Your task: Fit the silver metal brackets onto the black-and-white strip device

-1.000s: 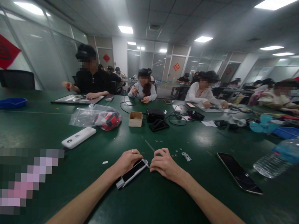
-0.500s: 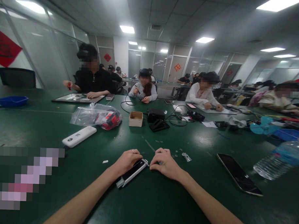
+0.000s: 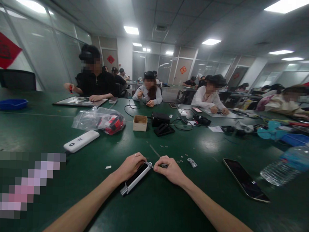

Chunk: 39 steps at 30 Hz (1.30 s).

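My left hand is closed around the upper part of a narrow white-edged device with a dark face, which lies slanted on the green table. A small grey piece juts out at its near end. My right hand is just right of the device's far end, thumb and fingers pinched together beside the tip. Something small and greyish shows between the fingers, too hidden to name. To the right of this hand lie several tiny rings and a small silver metal plate.
A smartphone and a water bottle are on the right. On the left lie a white power bank and a clear bag with red-and-black contents. A small box stands ahead. Other people sit across the table.
My right hand's fingers have curled closer together at the device's tip, and a greyish bit now shows in them. My left hand and the device have hardly moved.
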Tool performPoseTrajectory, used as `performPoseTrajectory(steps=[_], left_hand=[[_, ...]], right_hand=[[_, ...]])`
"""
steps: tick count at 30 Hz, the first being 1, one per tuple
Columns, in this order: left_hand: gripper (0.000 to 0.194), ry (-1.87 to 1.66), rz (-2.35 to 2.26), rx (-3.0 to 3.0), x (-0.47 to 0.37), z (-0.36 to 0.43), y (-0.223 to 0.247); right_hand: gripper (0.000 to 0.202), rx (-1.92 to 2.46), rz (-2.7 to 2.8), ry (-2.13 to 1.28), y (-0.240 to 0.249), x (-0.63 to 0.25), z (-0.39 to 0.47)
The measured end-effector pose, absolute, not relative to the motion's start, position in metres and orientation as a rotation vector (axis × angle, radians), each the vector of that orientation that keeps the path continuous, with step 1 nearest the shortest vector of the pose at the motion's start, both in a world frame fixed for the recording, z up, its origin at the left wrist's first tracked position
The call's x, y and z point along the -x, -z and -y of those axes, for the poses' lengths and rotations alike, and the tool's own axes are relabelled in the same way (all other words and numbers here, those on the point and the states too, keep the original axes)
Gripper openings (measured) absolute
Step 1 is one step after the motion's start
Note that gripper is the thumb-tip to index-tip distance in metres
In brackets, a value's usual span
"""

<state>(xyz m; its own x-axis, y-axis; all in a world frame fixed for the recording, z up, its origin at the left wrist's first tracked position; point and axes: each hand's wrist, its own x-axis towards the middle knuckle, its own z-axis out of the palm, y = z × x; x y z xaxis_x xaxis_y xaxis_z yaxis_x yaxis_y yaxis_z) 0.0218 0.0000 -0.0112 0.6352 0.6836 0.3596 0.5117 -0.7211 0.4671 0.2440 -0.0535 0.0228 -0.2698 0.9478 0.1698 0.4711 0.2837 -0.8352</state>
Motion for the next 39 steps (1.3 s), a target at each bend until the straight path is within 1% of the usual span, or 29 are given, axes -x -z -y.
performPoseTrajectory(steps=[9, 15, 20, 27, 33, 39], left_hand=[[0.021, -1.031, -1.041, -2.405, -0.025, 0.012, 0.0], [0.02, -1.137, -1.02, -2.387, -0.029, 0.019, -0.006], [0.018, -1.17, -1.035, -2.377, -0.03, 0.022, -0.009], [0.018, -1.186, -1.058, -2.361, -0.029, 0.027, -0.012], [0.017, -1.132, -1.083, -2.282, -0.032, 0.038, -0.021], [0.017, -1.092, -1.008, -2.041, -0.036, 0.043, -0.024]], right_hand=[[0.013, 1.247, 1.678, -0.889, -0.03, -0.236, 0.058], [0.015, 1.191, 1.63, -0.9, -0.035, -0.236, 0.061], [0.018, 1.183, 1.495, -1.114, -0.038, -0.241, 0.06], [0.025, 1.056, 1.134, -1.469, -0.043, -0.236, 0.064], [0.028, 0.97, 0.9, -1.647, -0.041, -0.232, 0.065], [0.027, 0.854, 0.805, -1.818, -0.042, -0.236, 0.066]])
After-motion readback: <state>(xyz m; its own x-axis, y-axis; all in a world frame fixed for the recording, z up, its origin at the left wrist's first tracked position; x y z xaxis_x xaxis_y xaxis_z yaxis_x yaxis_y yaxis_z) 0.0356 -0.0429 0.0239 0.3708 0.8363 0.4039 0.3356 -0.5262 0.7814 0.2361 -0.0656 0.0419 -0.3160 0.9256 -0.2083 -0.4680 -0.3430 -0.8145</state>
